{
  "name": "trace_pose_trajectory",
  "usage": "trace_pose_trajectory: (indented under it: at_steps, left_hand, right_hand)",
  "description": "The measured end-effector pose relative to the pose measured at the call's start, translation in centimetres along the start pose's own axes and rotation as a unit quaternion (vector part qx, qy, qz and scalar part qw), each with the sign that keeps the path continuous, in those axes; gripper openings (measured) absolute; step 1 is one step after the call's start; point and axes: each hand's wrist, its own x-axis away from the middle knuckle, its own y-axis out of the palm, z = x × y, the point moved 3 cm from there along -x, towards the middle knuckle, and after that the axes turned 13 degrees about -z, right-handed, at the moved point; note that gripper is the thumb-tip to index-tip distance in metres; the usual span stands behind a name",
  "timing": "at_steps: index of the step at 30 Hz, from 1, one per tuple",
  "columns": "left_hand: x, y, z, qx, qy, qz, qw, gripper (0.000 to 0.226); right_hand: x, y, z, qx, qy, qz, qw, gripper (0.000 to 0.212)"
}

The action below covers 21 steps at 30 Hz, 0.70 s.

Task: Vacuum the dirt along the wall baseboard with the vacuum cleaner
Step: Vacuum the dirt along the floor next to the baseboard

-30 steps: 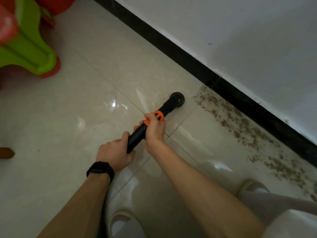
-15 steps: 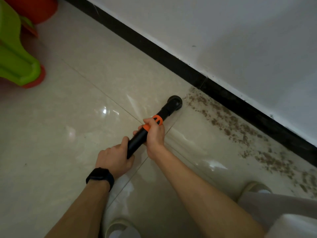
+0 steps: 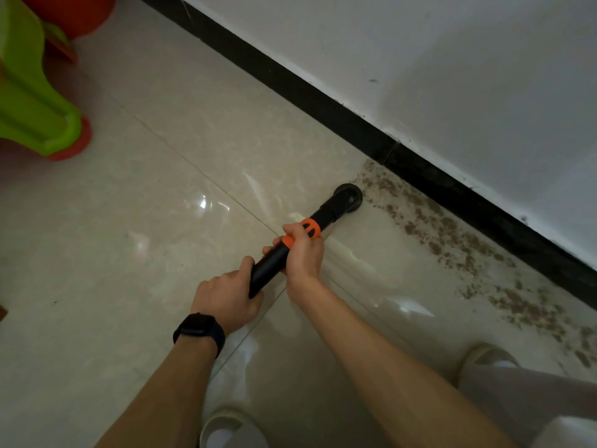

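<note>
Both hands clench the vacuum wand (image 3: pixel 284 257), the left hand (image 3: pixel 226 295) behind the right hand (image 3: pixel 302 253), steering its nozzle (image 3: pixel 349 197), beyond the fingers, to the near edge of the dirt (image 3: pixel 452 240) along the baseboard (image 3: pixel 323 105).

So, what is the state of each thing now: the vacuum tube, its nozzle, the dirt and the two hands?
Dirt: scattered along the baseboard, not yet vacuumed.
Vacuum tube: held by both hands, slanted down toward the baseboard.
Nozzle: on the floor, at the dirt's edge.
Left hand: grips the tube's rear end.
Right hand: grips the tube beside the orange ring.
</note>
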Motion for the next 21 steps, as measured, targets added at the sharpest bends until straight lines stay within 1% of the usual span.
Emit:
trace_pose_trajectory:
  at_steps: [2, 6, 8, 11, 15, 17, 21]
  left_hand:
    - [0.5, -0.2, -0.7, 0.005, -0.016, 0.013, 1.000, 0.037]
    - [2.0, -0.3, -3.7, 0.020, -0.059, 0.033, 0.998, 0.037]
    - [2.8, 0.0, -5.0, 0.022, -0.078, 0.030, 0.996, 0.038]
    - [3.0, 0.1, -5.4, 0.013, -0.079, 0.018, 0.997, 0.039]
    - [1.8, 0.3, -3.1, 0.001, -0.040, -0.013, 0.999, 0.042]
    - [1.0, 0.3, -1.7, 0.004, -0.023, -0.012, 1.000, 0.042]
    - [-0.3, -0.2, 0.2, 0.008, 0.003, -0.004, 1.000, 0.041]
  right_hand:
    - [0.0, 1.1, 0.0, 0.006, 0.012, -0.032, 0.999, 0.032]
    - [0.1, 3.9, 1.3, 0.055, 0.054, -0.113, 0.991, 0.022]
    - [0.4, 4.9, 2.2, 0.068, 0.072, -0.132, 0.986, 0.022]
    - [0.8, 4.8, 3.1, 0.053, 0.070, -0.107, 0.990, 0.022]
    - [0.7, 2.4, 2.2, 0.038, 0.032, -0.051, 0.997, 0.030]
    - [0.3, 1.2, 1.3, 0.031, 0.015, -0.027, 0.999, 0.031]
    - [-0.3, 0.1, -0.3, 0.023, -0.006, 0.009, 1.000, 0.039]
